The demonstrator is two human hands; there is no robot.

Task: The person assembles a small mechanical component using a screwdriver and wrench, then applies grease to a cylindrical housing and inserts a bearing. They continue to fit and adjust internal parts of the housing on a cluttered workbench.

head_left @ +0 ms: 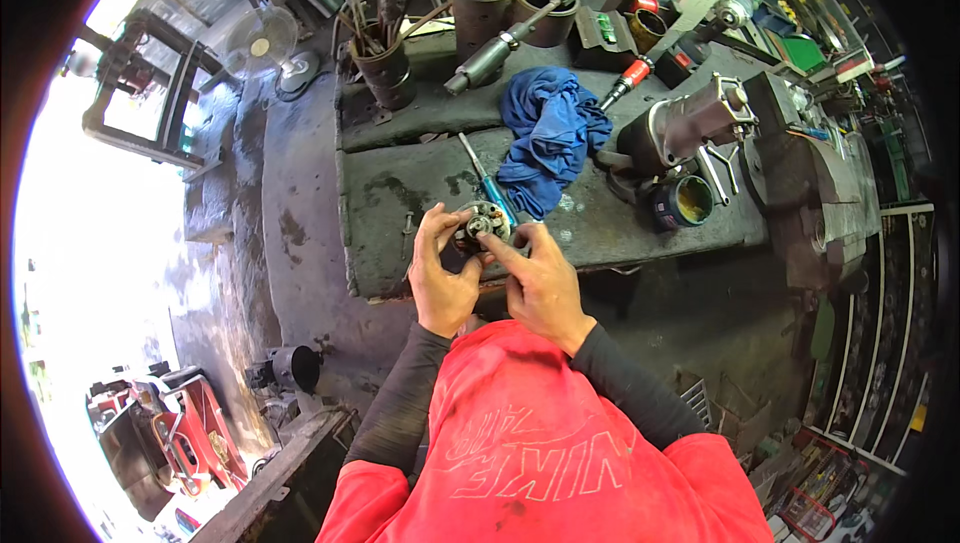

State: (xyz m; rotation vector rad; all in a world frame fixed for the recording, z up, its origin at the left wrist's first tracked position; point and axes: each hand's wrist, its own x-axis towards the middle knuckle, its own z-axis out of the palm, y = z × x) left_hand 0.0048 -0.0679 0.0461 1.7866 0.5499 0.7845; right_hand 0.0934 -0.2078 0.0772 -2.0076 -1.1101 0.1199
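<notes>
Over the bench's front edge, my left hand (443, 281) is closed around the side of a round metal motor part (488, 220) with small fittings on its face. My right hand (548, 288) grips it from the other side, its index finger pressed on the face near the centre. The fingers partly cover the part. Just beyond it lies a screwdriver (490, 186) with a teal handle, beside a crumpled blue cloth (552, 133). A small bolt-like piece (408, 230) rests left of my left hand.
The dark workbench (400, 178) carries a cylindrical motor (685, 128), an open tin (683, 203) of yellowish grease, wrenches (718, 175) and a red-handled tool (628, 83). Farther back are a long metal tool (515, 38) and a can of rods (385, 73). A fan (265, 48) stands left.
</notes>
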